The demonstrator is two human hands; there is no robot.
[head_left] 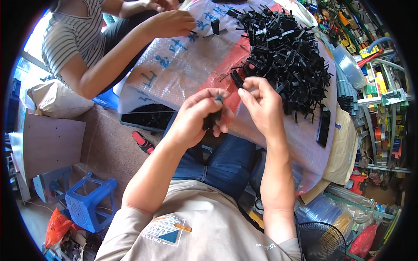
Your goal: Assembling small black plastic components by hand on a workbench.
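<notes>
My left hand (198,114) is closed around a few small black plastic pieces (212,118), partly hidden by the fingers. My right hand (264,103) is closed in a pinch on a slim black plastic piece (237,78) with a thin end sticking out. Beyond my right hand rises a large heap of small black plastic parts (287,56) with thin prongs, on a white and red woven plastic sheet (174,80) over the work surface. To the right of the heap lies a longer black bar (323,126). A single black part (215,26) stands apart toward the far side.
At the far left sits a co-worker in a striped shirt (74,37), one hand (172,24) over the sheet. A black tray (146,117) is below the sheet's left edge. Blue stools (91,202) stand at left, a fan (322,241) at lower right. Crowded shelves (379,87) line the right.
</notes>
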